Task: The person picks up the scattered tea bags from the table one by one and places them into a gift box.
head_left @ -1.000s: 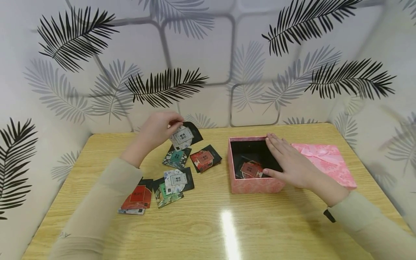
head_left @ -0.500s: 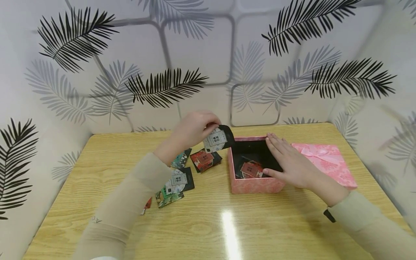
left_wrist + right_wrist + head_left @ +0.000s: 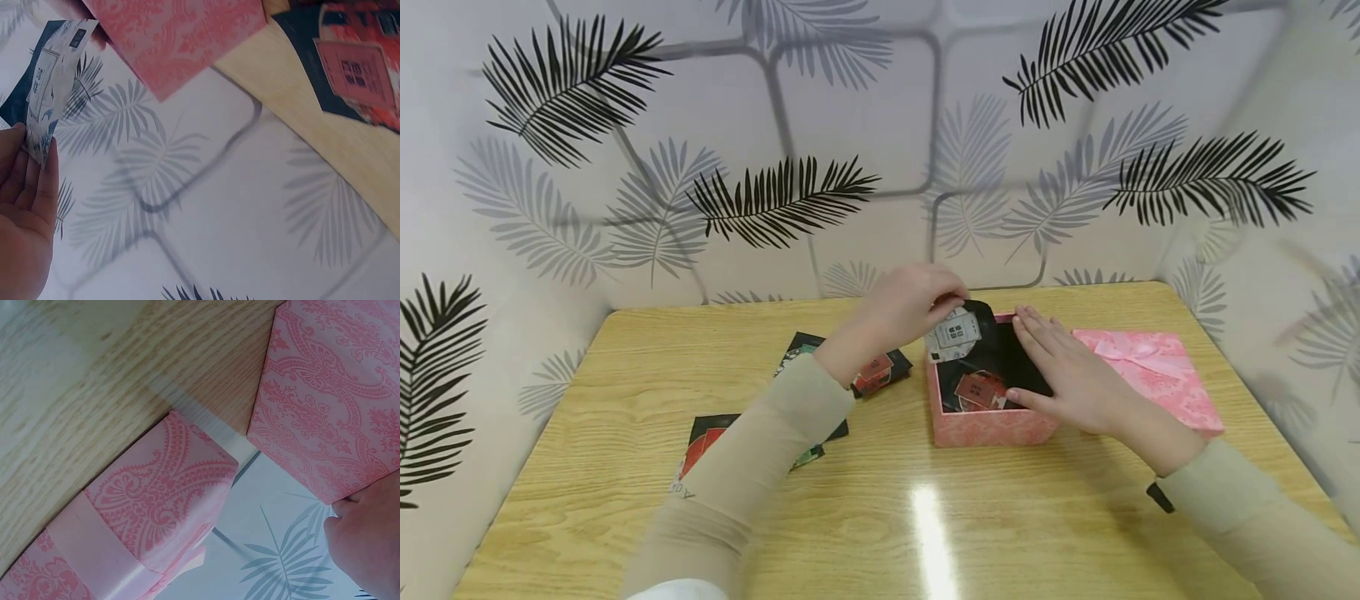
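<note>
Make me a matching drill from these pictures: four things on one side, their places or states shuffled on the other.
Things:
1. left hand
2. right hand
3. pink box
4. pink lid

Places or states:
A. rests on the box
B. lies beside the box
C. pinches a white-fronted packet
D. stands open, black inside

Pairs: 1-C, 2-A, 3-D, 4-B

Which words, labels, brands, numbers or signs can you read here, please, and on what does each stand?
None reads clearly.
Pale packet in the left hand: printed characters, too blurred.
Red packet inside the pink box: characters, too small.
Another red packet on the table: characters, too blurred.
Left sleeve: tiny marking, illegible.
</note>
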{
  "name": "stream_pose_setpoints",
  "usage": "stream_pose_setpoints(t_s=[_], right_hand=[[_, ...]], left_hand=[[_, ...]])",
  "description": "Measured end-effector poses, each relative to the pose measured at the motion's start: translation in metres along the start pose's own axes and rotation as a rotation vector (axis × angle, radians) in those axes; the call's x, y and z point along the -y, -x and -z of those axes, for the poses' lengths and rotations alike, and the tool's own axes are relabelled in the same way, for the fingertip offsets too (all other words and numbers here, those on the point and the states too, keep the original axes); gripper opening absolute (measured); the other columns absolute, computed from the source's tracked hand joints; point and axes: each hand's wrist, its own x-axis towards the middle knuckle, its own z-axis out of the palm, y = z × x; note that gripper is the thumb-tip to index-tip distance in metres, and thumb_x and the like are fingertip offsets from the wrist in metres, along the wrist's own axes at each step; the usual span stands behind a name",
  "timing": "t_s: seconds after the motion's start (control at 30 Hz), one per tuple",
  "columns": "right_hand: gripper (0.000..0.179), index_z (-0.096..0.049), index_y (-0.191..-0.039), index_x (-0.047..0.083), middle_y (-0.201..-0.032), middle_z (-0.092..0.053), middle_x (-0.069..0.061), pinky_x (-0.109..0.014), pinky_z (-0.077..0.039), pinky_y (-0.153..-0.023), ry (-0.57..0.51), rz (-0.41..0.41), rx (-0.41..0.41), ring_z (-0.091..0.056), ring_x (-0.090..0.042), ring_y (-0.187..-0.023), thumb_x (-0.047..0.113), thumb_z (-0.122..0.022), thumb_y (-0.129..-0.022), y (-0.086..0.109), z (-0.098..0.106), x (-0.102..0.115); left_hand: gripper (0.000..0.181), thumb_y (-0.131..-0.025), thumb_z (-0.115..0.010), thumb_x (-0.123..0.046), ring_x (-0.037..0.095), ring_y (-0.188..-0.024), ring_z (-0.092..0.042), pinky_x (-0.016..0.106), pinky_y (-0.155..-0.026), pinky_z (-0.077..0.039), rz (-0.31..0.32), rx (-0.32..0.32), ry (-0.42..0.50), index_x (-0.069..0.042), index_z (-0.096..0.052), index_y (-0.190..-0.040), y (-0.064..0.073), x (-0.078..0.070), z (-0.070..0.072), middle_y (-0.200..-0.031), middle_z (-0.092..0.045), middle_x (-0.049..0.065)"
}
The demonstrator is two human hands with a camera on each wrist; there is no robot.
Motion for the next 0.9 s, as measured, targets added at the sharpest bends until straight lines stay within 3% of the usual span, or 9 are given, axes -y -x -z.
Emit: stream_pose_setpoints(t_s=[0.23,0.43,0.67,0.9], right_hand=[[0.097,-0.021,-0.166,-0.006,-0.175,-0.020,-0.026,-0.059,-0.022,-0.133,0.000,0.013,-0.013,-0.019,-0.043,-0.164,0.051,-0.066,-0.102,0.001,-0.001,0.000],[0.098,-0.020,-0.167,-0.006,-0.176,-0.018,-0.026,-0.061,-0.022,-0.132,-0.008,0.009,-0.005,-0.019,-0.044,-0.164,0.051,-0.066,-0.102,0.001,0.002,0.001],[0.098,-0.019,-0.167,-0.006,-0.176,-0.017,-0.026,-0.060,-0.021,-0.133,-0.009,-0.004,0.017,-0.018,-0.043,-0.164,0.052,-0.065,-0.103,0.000,0.002,0.001],[0.097,-0.019,-0.167,-0.006,-0.176,-0.016,-0.025,-0.060,-0.019,-0.133,-0.012,-0.005,0.010,-0.017,-0.043,-0.165,0.050,-0.065,-0.103,0.000,0.001,0.002]], left_hand=[[0.019,-0.107,-0.066,-0.016,0.019,-0.110,-0.075,0.031,-0.102,-0.059,-0.027,0.042,-0.004,-0.009,-0.079,-0.118,-0.009,-0.012,-0.012,-0.117,-0.080,0.005],[0.017,-0.107,-0.066,-0.015,0.018,-0.105,-0.076,0.029,-0.097,-0.060,-0.082,0.074,-0.002,-0.008,-0.080,-0.115,-0.010,-0.013,-0.025,-0.114,-0.080,0.005],[0.018,-0.108,-0.065,-0.013,0.020,-0.112,-0.075,0.032,-0.101,-0.059,-0.035,0.195,0.033,-0.008,-0.080,-0.117,-0.006,-0.008,-0.046,-0.119,-0.079,0.006],[0.019,-0.106,-0.068,-0.016,0.018,-0.112,-0.076,0.032,-0.103,-0.059,-0.003,0.296,0.027,-0.010,-0.081,-0.117,-0.008,-0.009,-0.056,-0.119,-0.081,0.005]])
